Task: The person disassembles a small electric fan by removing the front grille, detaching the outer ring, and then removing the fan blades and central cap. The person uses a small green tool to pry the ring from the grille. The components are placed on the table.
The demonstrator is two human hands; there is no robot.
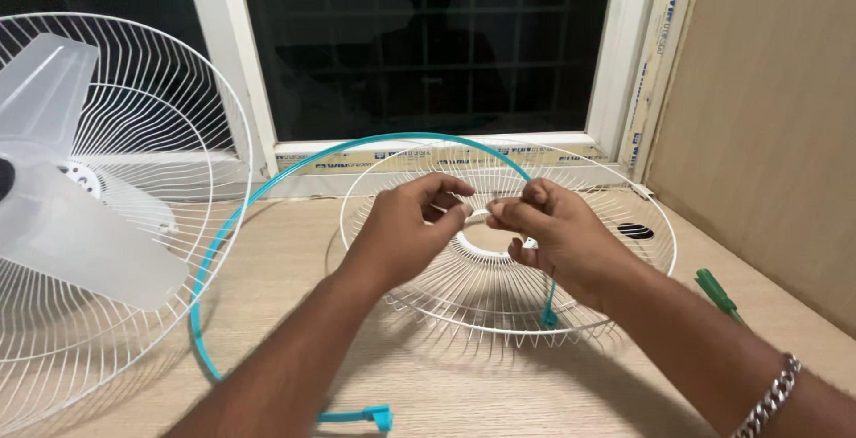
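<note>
Centrally, two bare hands meet over a white wire fan guard (571, 300) lying flat on a pale wooden table (464, 384), w/ a dark window behind. Left hand (401, 229) and right hand (548, 233) both pinch a small white piece (479, 218) between fingertips, just above the guard's centre ring; what the piece is can't be told, it's mostly hidden by fingers. Both hands are closed on it, thumbs facing each other, wrists raised, forearms coming in from bottom left and bottom right. Right wrist wears a silver chain bracelet (774, 398).

The guard looks light but springy, thin wires probably bend if squeezed; the outer rim or centre ring seems the firmer place to hold. A teal plastic rim band (207, 269) loops around the guard, open-ended, likely flexible and floppy.

At left stands the fan's rear guard (178, 117) w/ translucent blades (80, 242). A green-handled screwdriver (716, 293) lies on the table at right, near the right forearm.
</note>
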